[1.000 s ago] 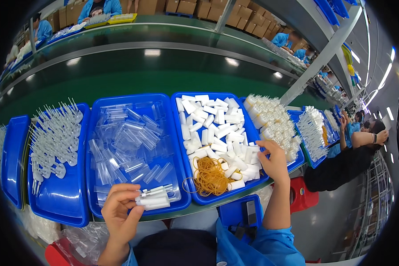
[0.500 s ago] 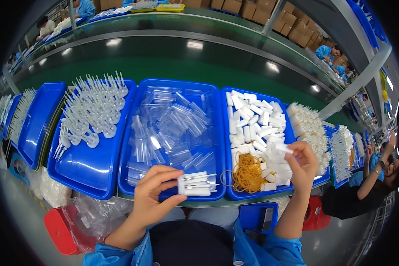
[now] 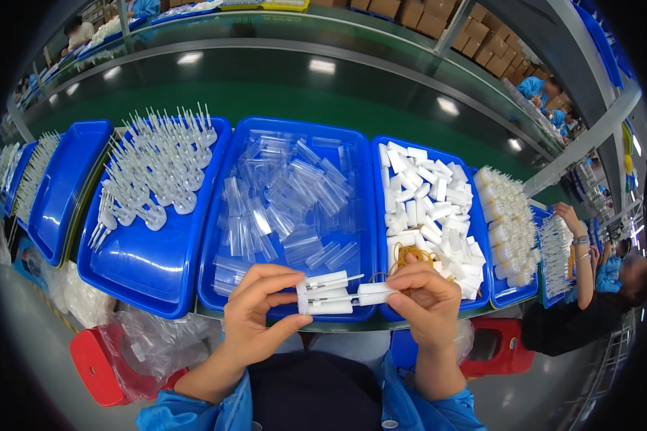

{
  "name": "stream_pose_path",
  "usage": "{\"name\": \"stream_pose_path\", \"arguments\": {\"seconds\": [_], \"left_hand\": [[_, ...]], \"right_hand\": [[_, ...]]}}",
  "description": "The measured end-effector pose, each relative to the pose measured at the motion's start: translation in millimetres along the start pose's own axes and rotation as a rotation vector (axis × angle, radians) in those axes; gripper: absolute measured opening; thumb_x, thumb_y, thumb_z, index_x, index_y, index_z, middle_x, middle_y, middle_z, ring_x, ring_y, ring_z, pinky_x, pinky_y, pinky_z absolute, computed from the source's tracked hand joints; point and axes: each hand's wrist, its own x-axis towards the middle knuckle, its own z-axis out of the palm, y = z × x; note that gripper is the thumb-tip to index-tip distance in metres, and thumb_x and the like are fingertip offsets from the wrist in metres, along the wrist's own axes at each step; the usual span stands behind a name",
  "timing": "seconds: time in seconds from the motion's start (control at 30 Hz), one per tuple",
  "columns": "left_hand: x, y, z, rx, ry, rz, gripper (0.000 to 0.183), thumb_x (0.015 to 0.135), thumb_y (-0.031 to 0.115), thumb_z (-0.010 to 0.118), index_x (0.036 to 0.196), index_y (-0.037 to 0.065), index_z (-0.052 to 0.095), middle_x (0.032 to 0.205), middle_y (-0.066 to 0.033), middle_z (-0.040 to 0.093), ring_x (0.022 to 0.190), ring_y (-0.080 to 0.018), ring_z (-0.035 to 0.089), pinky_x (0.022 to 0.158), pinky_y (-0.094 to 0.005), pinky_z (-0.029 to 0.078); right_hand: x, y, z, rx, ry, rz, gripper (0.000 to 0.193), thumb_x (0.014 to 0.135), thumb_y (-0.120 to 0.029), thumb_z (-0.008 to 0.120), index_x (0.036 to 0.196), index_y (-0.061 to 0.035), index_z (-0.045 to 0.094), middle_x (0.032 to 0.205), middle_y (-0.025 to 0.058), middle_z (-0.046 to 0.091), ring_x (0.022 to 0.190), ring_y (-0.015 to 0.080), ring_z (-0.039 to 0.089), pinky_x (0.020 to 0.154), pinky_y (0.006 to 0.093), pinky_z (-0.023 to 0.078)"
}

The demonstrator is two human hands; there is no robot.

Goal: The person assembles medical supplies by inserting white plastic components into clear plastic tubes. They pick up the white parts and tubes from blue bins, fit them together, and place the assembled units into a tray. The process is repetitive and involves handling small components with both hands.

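My left hand (image 3: 260,310) pinches a white plastic base with several thin prongs (image 3: 303,296) by its disc end, the prongs pointing right. White blocks (image 3: 331,307) sit on some of those prongs. Between the thumb and fingers of my right hand (image 3: 430,302) is another white block (image 3: 374,292), lying in line with a prong and close to its tip or touching it; I cannot tell which. A heap of tan rubber bands (image 3: 414,253) shows just behind my right fingers, partly hidden by them.
Blue trays stand side by side: one with clear plastic tubes (image 3: 305,190), one with loose white blocks (image 3: 438,197), one with pronged bases (image 3: 158,169), and one with block-covered pieces (image 3: 510,223). A green conveyor (image 3: 280,93) runs behind. Red stools (image 3: 97,366) flank me; a person (image 3: 579,302) works at right.
My right hand has moved left and down from the block tray, bringing a white block to the pronged base. My left hand keeps its hold, nearly in place. The view has shifted slightly.
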Motion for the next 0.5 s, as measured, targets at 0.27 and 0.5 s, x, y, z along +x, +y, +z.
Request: {"name": "stream_pose_path", "arguments": {"seconds": [0.27,0.5], "left_hand": [[1,1,4,0.172,-0.052,0.019,0.049,0.073,-0.002,0.08,0.118,-0.004,0.063,0.115,-0.017,0.058,0.104,-0.0245,0.064,0.085,-0.0341,0.06],[2,4,0,0.143,-0.088,-0.047,0.051,0.072,-0.001,0.081,0.119,-0.003,0.064,0.113,-0.0158,0.06,0.102,-0.0236,0.064,0.083,-0.0339,0.061]], "right_hand": [[-2,0,24,-0.194,-0.077,-0.069,0.02,0.072,0.001,0.077,0.091,-0.0052,0.074,0.093,0.0058,0.07,0.089,0.0155,0.065,0.112,0.05,0.021],[0,0,20,-0.278,-0.083,-0.219,0.019,0.071,-0.002,0.078,0.089,-0.006,0.074,0.091,0.0054,0.071,0.087,0.0158,0.067,0.112,0.0507,0.021]]}}
